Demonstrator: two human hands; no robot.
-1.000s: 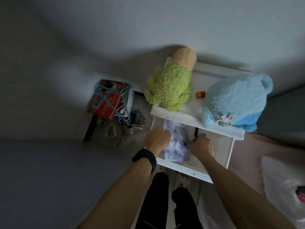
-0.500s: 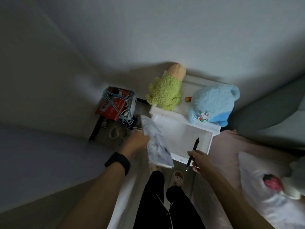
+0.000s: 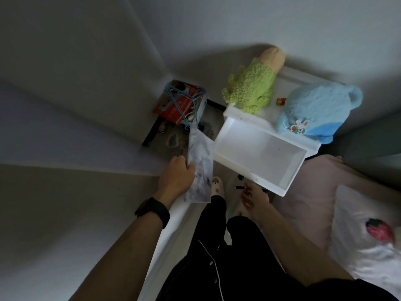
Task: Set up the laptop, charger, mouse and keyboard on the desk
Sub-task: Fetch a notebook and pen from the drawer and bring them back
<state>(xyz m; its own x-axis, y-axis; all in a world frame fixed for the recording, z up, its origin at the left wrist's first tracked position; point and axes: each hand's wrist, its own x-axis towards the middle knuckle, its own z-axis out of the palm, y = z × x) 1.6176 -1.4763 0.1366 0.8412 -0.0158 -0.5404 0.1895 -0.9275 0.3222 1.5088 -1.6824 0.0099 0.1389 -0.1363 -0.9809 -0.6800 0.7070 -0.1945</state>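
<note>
No laptop, charger, mouse or keyboard is in view. My left hand (image 3: 176, 179), with a black band on its wrist, grips a thin pale marbled notebook (image 3: 200, 168) by its left edge, held upright to the left of the drawer. My right hand (image 3: 253, 198) is closed around a dark pen (image 3: 238, 187), just in front of the drawer's near edge. The white drawer (image 3: 290, 174) of the bedside table stands pulled out with nothing in it.
A green plush toy (image 3: 249, 92) and a blue plush toy (image 3: 314, 109) lie on the bedside table. A red box with blue hangers (image 3: 180, 103) sits on the floor to the left. A pink bed (image 3: 314, 192) with a strawberry pillow (image 3: 368, 235) is to the right.
Both hands came out of the drawer, the left lifting the notebook and the right the pen. They have drawn back toward me, and the view has pulled away from the table.
</note>
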